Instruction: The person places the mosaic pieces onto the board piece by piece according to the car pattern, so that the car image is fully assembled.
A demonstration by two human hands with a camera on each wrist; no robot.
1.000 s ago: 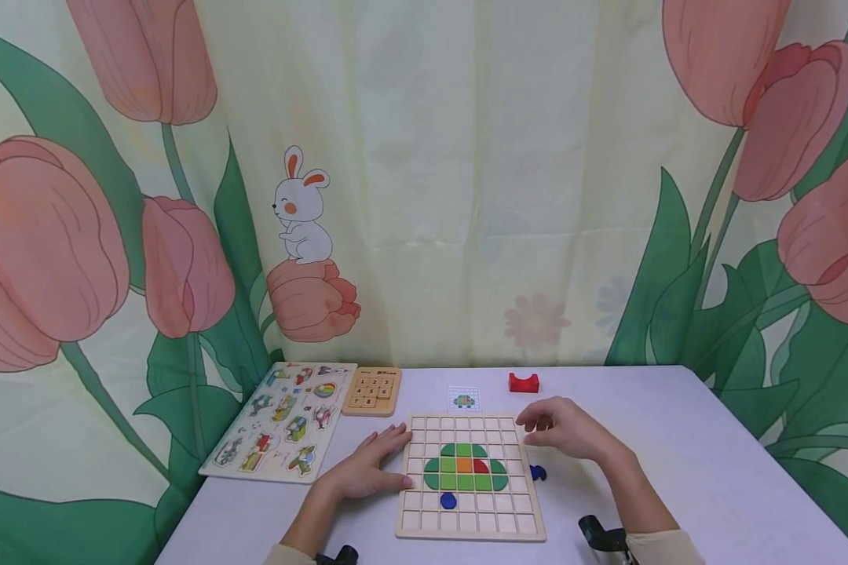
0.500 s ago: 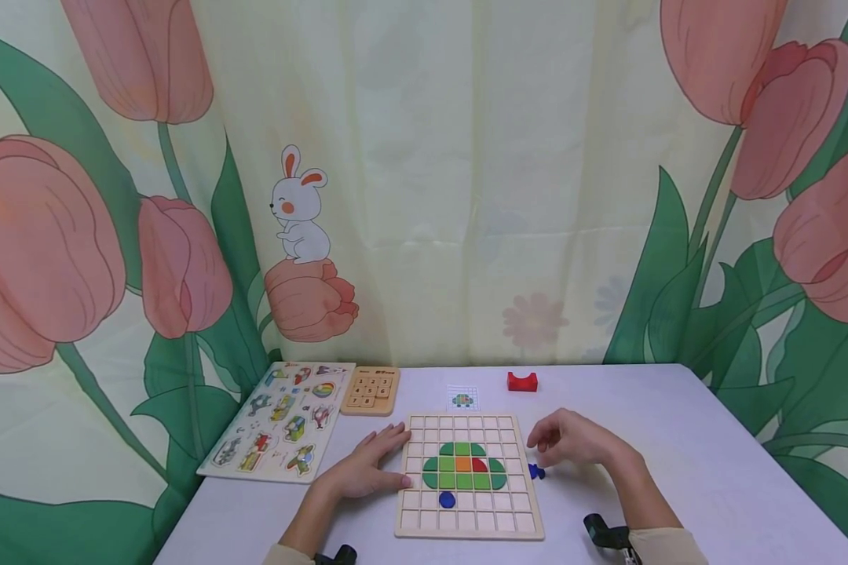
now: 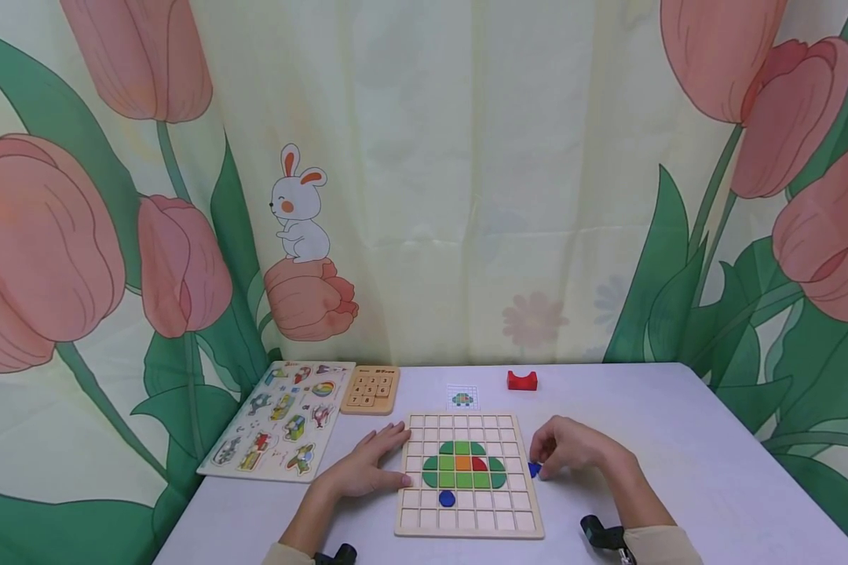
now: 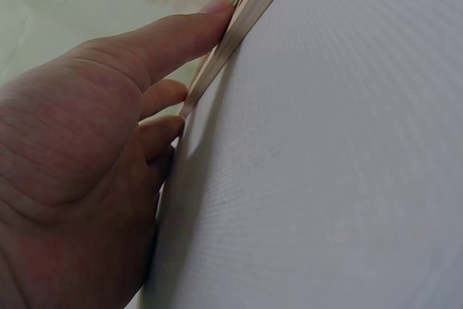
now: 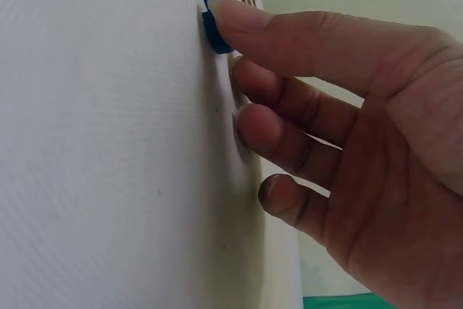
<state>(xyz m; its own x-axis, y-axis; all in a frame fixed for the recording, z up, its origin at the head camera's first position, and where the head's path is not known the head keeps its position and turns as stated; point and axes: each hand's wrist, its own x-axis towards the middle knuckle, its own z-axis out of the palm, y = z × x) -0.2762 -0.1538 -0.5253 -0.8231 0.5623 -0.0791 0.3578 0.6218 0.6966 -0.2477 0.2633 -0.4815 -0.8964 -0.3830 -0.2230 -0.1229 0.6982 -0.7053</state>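
A: How many boards?
B: Three: one grid board between both hands, two beyond the left hand, which lies flat, fingers straight against the grid board's edge.
A: Blue pieces?
B: Two: one on the grid board, one blue piece pinched by the right hand beside it.

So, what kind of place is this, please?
Probably a play or learning corner for children, set up at a white table. A wooden grid puzzle board, a picture puzzle and a cartoon rabbit curtain suggest it.
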